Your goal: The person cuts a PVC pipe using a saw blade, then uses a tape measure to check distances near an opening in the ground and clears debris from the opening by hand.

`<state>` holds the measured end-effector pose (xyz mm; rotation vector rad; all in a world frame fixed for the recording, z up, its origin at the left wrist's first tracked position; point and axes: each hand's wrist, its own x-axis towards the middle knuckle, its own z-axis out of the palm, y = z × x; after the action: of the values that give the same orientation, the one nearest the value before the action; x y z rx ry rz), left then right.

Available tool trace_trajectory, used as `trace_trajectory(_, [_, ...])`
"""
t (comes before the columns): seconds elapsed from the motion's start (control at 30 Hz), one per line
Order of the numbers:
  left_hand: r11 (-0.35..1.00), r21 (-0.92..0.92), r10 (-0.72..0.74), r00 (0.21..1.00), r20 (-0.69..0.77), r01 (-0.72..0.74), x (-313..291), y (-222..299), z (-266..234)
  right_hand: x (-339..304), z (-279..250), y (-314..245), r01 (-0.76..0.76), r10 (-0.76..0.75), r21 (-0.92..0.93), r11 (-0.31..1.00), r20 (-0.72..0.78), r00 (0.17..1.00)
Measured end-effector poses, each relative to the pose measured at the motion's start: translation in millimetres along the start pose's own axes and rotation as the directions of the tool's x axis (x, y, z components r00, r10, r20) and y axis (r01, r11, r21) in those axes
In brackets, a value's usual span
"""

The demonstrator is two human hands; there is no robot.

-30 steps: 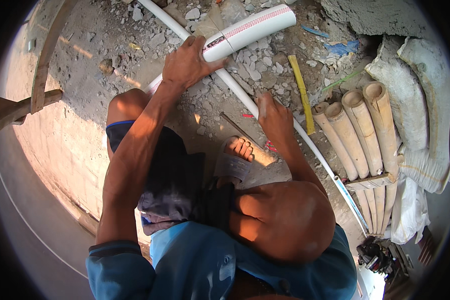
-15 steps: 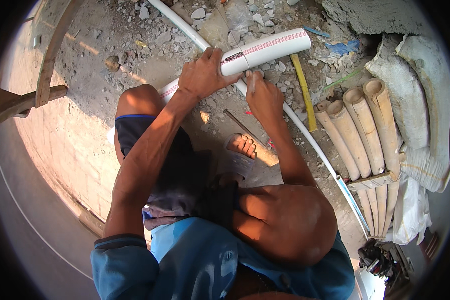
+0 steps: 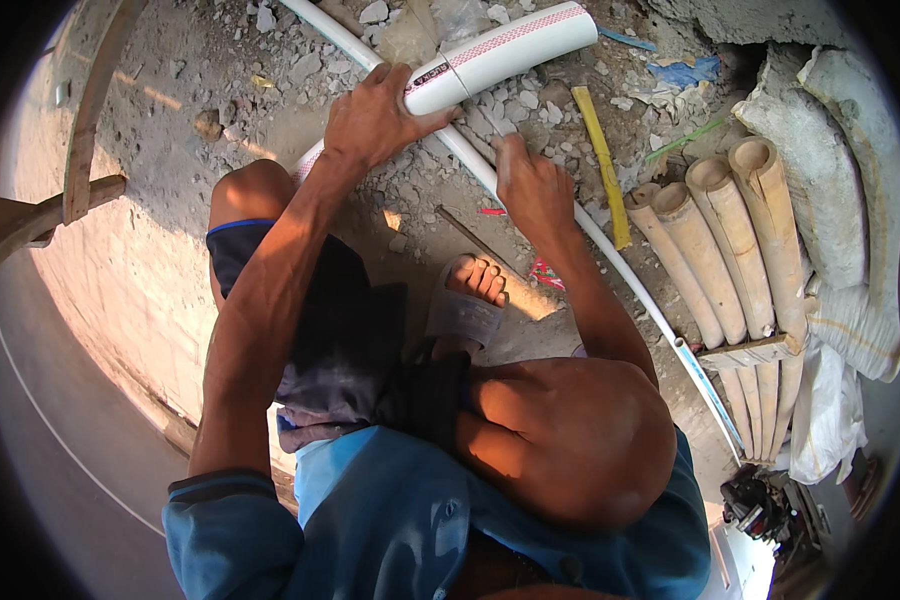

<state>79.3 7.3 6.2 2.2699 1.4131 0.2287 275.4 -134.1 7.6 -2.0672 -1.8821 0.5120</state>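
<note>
My left hand (image 3: 375, 122) is wrapped over a wide white plastic pipe (image 3: 515, 52) with a red patterned stripe, its thumb pressing along the underside. The pipe slants from beside my left knee up to the right. A thin dark line crosses it just right of my left hand; I cannot tell whether it is a cut or a mark. Below the pipe, my right hand (image 3: 532, 185) is closed on a thin, grey, blade-like strip (image 3: 492, 124) pointing up toward that line. How far the strip reaches is hard to see.
A narrow white pipe (image 3: 610, 250) runs diagonally beneath the wide one. Bamboo poles (image 3: 735, 250) and white sacks (image 3: 805, 140) stand at the right. A yellow strip (image 3: 600, 165), a thin rod (image 3: 478, 240) and rubble lie on the ground. A wooden piece (image 3: 100, 110) stands at left.
The strip spanned the wide pipe earlier; now it shows only below it, near my right hand. The dark line is now visible on the pipe. Pipe and left hand appear shifted up and left.
</note>
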Motion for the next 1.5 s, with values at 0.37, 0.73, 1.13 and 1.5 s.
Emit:
trace_trajectory(0.37, [0.999,-0.041,0.017,1.000,-0.002,-0.017,2,-6,2,-6,11,-5,-0.035,0.035,-0.009,0.999,-0.030,0.999])
trace_trajectory(0.73, [0.998,-0.066,-0.008,0.996,0.089,0.014,3,-4,-4,0,11,-4,-0.054,0.054,0.010,0.998,0.004,0.999])
trace_trajectory(1.13, [0.999,-0.042,-0.017,0.992,0.123,0.022,10,-7,-10,23,18,-4,-0.013,0.013,-0.014,1.000,-0.036,0.999])
trace_trajectory(1.5, [0.998,-0.055,0.004,0.998,0.061,-0.001,6,-12,-2,13,24,-1,-0.018,0.018,0.010,1.000,-0.046,0.999])
